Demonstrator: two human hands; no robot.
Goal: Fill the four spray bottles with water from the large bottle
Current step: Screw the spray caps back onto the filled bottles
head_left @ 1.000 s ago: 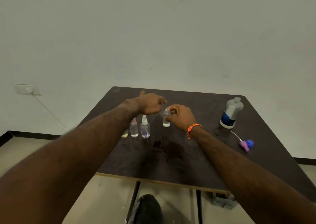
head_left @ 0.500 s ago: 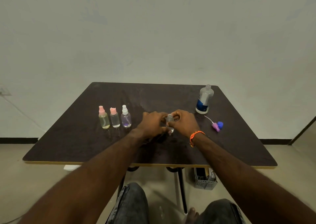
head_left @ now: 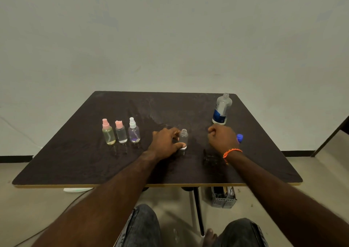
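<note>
Three small capped spray bottles stand in a row at the table's left: a yellowish one (head_left: 109,135), a clear one with a pink cap (head_left: 120,132) and a purplish one with a white sprayer (head_left: 134,131). A fourth small bottle (head_left: 184,136), clear and uncapped, stands mid-table with my left hand (head_left: 164,142) gripping its lower part. The large water bottle (head_left: 221,109), uncapped with a blue label, stands at the back right. My right hand (head_left: 222,138) rests in a loose fist just in front of it, nothing visible in its fingers.
A blue cap (head_left: 240,138) lies just right of my right hand. The dark table (head_left: 79,163) shows wet smears near the middle. Beneath it are a table leg (head_left: 198,211) and a grey basket (head_left: 223,197). My knees sit below the front edge.
My right hand has let go of the small uncapped bottle and moved right, towards the large bottle and blue cap. My left hand now holds that bottle alone. The pink spray head is now hidden.
</note>
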